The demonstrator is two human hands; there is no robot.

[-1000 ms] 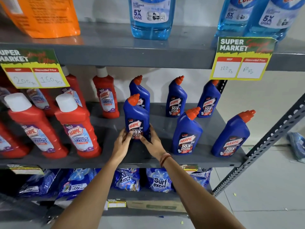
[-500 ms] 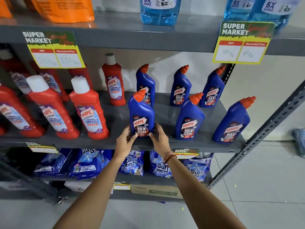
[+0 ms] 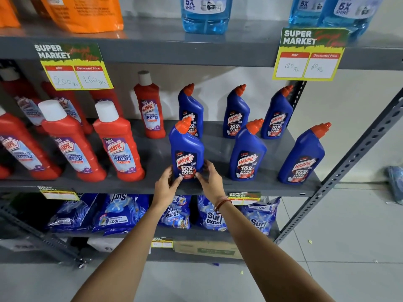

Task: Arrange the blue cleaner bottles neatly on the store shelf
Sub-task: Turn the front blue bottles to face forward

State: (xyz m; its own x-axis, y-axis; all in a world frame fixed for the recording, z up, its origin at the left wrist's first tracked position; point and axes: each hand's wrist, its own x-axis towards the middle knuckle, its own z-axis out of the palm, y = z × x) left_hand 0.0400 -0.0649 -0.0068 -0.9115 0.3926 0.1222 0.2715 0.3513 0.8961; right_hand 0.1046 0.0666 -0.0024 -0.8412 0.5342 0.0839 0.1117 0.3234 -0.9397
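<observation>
Single head-worn wide-angle view, close to the shelf unit, facing forward and slightly down at the middle shelf (image 3: 152, 188), both forearms reaching in from the bottom edge, floor (image 3: 349, 236) at lower right

orange bags (image 3: 85, 14) cropped, lower tags (image 3: 162, 244) perhaps unreadable

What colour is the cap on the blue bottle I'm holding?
Orange-red cap, clearest in the head view.

Grey metal shelving (image 3: 196, 51) w/ perforated uprights, pale wall (image 3: 349, 127), tiled floor (image 3: 338, 247) (bit littered)
</observation>
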